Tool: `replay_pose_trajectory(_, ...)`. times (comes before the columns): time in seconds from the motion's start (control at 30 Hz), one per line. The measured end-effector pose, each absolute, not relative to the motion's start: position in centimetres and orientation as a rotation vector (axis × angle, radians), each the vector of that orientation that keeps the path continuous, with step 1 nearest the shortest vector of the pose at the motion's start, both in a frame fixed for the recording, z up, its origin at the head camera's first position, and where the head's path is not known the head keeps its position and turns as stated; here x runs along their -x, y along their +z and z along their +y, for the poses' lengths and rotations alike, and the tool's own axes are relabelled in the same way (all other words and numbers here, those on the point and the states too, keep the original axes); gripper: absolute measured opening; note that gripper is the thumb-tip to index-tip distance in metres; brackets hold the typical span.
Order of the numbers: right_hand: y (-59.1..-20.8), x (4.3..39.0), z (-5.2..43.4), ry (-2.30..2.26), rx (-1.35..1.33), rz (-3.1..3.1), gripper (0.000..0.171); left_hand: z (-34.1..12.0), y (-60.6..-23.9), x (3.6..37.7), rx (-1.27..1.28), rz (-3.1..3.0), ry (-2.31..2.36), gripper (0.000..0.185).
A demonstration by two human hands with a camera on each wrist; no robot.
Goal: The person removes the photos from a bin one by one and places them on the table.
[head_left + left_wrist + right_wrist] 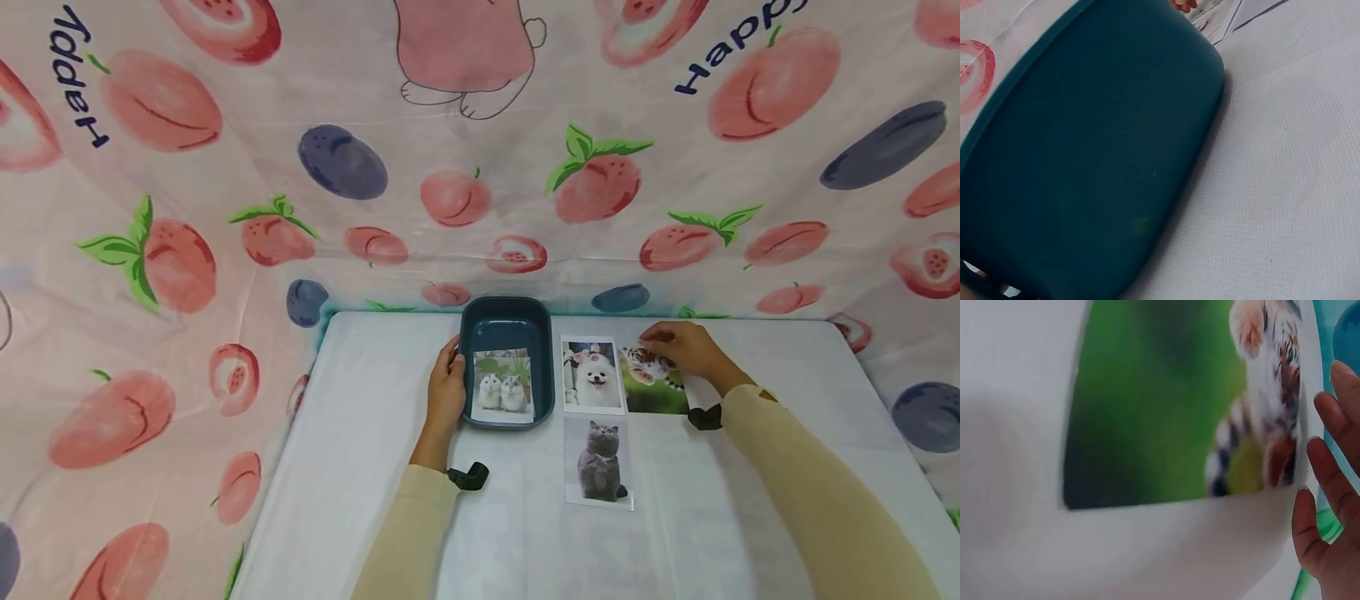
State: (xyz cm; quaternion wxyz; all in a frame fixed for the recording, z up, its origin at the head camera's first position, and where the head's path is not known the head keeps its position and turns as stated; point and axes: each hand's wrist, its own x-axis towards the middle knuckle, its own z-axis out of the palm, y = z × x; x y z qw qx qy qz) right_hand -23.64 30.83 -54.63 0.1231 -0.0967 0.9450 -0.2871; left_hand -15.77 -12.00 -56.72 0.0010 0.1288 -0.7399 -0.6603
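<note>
My left hand (447,387) grips the left side of a dark teal plastic tray (545,367). The tray's outer wall (1097,144) fills much of the left wrist view, with only a bit of finger showing at the lower left corner. Inside the tray lies a photo card of two white hamsters (502,392). My right hand (686,346) is at the top edge of a tiger cub photo card (652,387). In the right wrist view its relaxed, spread fingers (1332,478) are beside that card's edge; the thumb is hidden there.
Left of the tiger card lies a white dog photo card (592,379), close to the tray's right side. Below it is a grey cat photo card (600,467). The white table (360,500) meets a fruit-patterned cloth (450,242) at its back edge.
</note>
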Motion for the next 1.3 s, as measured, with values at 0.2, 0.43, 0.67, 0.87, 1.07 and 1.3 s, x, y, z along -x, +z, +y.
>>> replay_pose_trajectory(0.2,-52.8,23.6,28.6,-0.891,0.421,2.747,0.030,-11.9,-56.5,15.7,-0.392,-2.315,-2.069,0.042)
replay_pose_trajectory(0.43,-50.7,24.1,24.2,-1.025,0.492,2.657,0.036,-11.8,-56.4,15.7,-0.388,-2.314,-2.079,0.042)
replay_pose_trajectory(0.67,-49.3,24.4,19.0,-1.091,0.555,2.565,0.042,-11.8,-56.6,15.7,-0.396,-2.314,-2.090,0.042)
replay_pose_trajectory(0.87,-48.3,24.5,14.7,-1.118,0.674,2.524,0.035,-11.8,-56.5,15.6,-0.386,-2.315,-2.091,0.041)
replay_pose_trajectory(1.07,-48.4,24.4,10.8,-1.085,0.792,2.414,0.030,-11.9,-56.4,15.5,-0.396,-2.324,-2.082,0.042)
replay_pose_trajectory(1.3,-48.8,24.7,7.9,-0.909,0.891,2.386,0.037,-11.8,-56.3,15.6,-0.374,-2.314,-2.077,0.043)
